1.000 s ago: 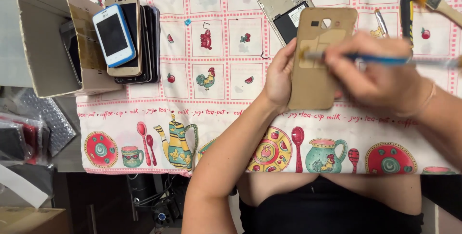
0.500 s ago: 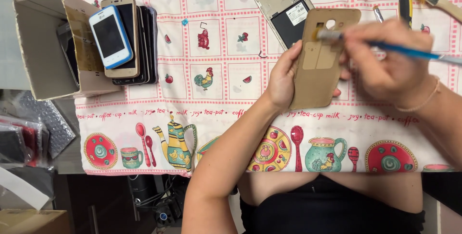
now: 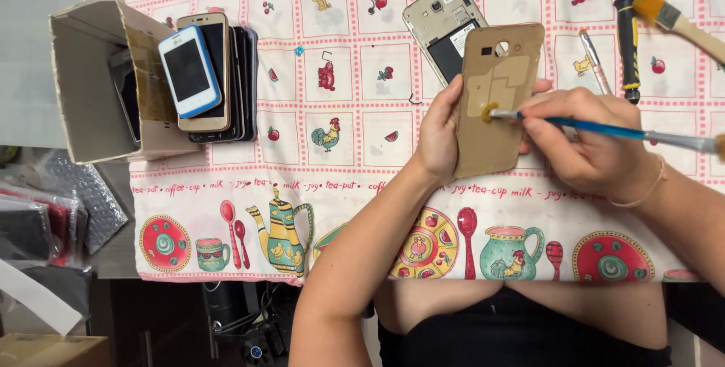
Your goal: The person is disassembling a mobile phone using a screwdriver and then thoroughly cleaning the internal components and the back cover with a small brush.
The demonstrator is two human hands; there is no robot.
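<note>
The left hand (image 3: 438, 137) holds a gold phone back cover (image 3: 495, 99) by its left long edge, the grip closed on it with the fingers going behind the cover. The cover shows its inner side to the camera. Its long axis runs nearly straight away from the person, leaning a little to the right at the far end, where the round camera hole sits. The cover is held above the counter (image 3: 362, 186), which carries a patterned cloth with roosters, fruit and teapots.

The right hand (image 3: 585, 144) is to the right of the cover, its grip closed around a thin blue-handled brush (image 3: 604, 129). The brush lies almost level from right to left, and its bristle tip touches the cover near the left edge, about at mid-height, on a small yellowish spot. The fingertips of this hand are just beside the right edge of the cover.

Behind the cover, partly hidden by it, lies an opened phone (image 3: 442, 23) with its battery bay showing. At the far right are a black-handled tool (image 3: 627, 42) and a wider paintbrush (image 3: 668, 16). At the left a stack of phones (image 3: 208, 76) leans out of a cardboard box (image 3: 91, 84), with a small white and blue phone on top.
</note>
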